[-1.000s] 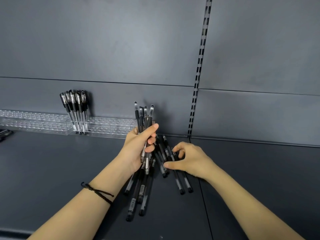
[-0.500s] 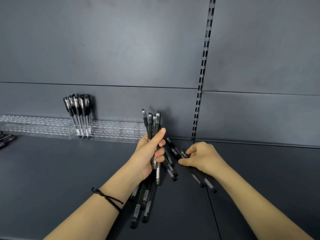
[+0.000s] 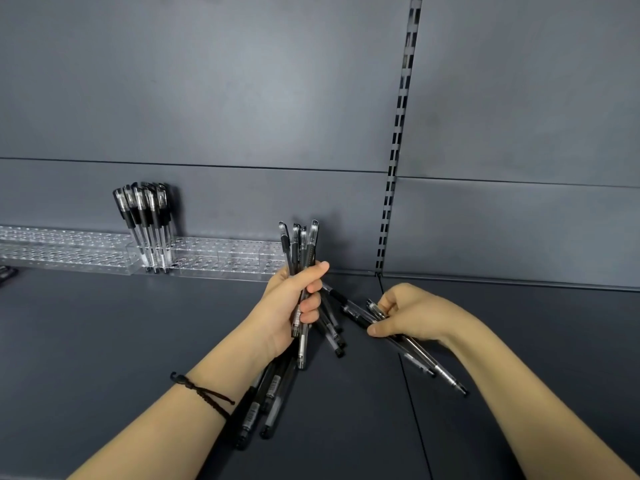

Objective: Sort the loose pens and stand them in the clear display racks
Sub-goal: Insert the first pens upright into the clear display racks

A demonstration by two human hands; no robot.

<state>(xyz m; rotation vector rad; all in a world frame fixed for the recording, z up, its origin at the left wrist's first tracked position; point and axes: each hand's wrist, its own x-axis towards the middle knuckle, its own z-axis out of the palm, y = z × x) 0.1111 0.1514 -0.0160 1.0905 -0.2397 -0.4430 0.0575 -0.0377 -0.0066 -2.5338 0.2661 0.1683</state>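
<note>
Dark grey shelf (image 3: pixel 104 341) and back panel (image 3: pixel 242 98) fill my view. My left hand (image 3: pixel 291 306) is curled tight round a bundle of pens (image 3: pixel 301 244), held upright with caps up and the thumb pressed across them. My right hand (image 3: pixel 412 317), apart from it on the right, pinches a few pens (image 3: pixel 433 362) between thumb and curled fingers; they slant toward the near right. Loose pens (image 3: pixel 332 327) lie on the shelf between the hands, with more under my left forearm. Far left, the clear racks (image 3: pixel 225 254) sit against the panel, with standing pens (image 3: pixel 145 216) clustered in them.
</note>
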